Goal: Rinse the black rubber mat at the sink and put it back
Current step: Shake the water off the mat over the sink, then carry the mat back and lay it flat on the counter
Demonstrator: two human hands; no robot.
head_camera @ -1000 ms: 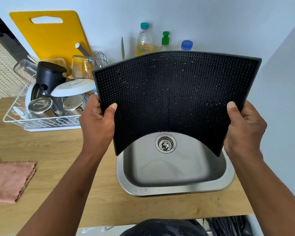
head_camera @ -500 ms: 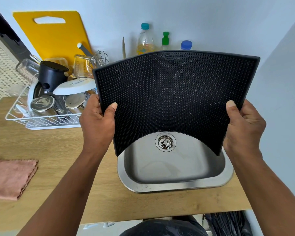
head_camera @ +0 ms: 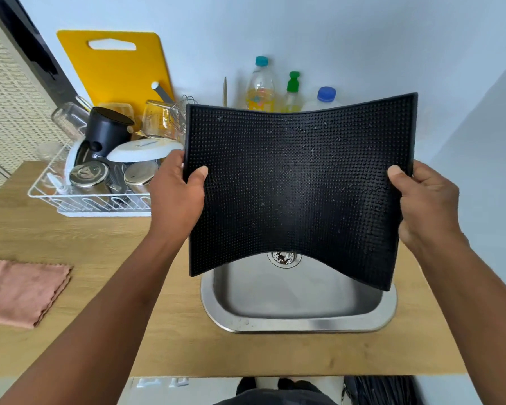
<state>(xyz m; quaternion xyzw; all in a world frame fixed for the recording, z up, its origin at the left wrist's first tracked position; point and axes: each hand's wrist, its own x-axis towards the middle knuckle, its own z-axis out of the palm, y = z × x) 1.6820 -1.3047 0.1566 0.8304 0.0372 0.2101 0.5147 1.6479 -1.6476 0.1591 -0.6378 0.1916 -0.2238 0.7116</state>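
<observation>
both hands are gripping the mat [head_camera: 298,188] by its side edges, thumbs pressed on the studded face, the other fingers hidden behind it. the left hand [head_camera: 177,197] is closing on the left edge about halfway up; the right hand [head_camera: 425,203] is closing on the right edge at much the same height. the mat is hanging upright in the air over the sink [head_camera: 298,320], not touching it, its middle bowing away from the camera so the top edge dips and the bottom edge arches up. pale specks are scattered over its studs. under that arch the drain [head_camera: 284,258] is showing, with dark bits in its strainer. the sink is sitting in a wooden counter [head_camera: 100,247]. a folded pink cloth [head_camera: 21,290] is lying on the counter at the far left, well apart from the sink. farther back, left of the mat, a white wire rack [head_camera: 91,200] is holding steel lids, a white plate, a black pot and glassware. a yellow board [head_camera: 114,68] is leaning on the wall behind the rack. three bottles [head_camera: 260,86] are standing against the wall behind the mat's top edge.
</observation>
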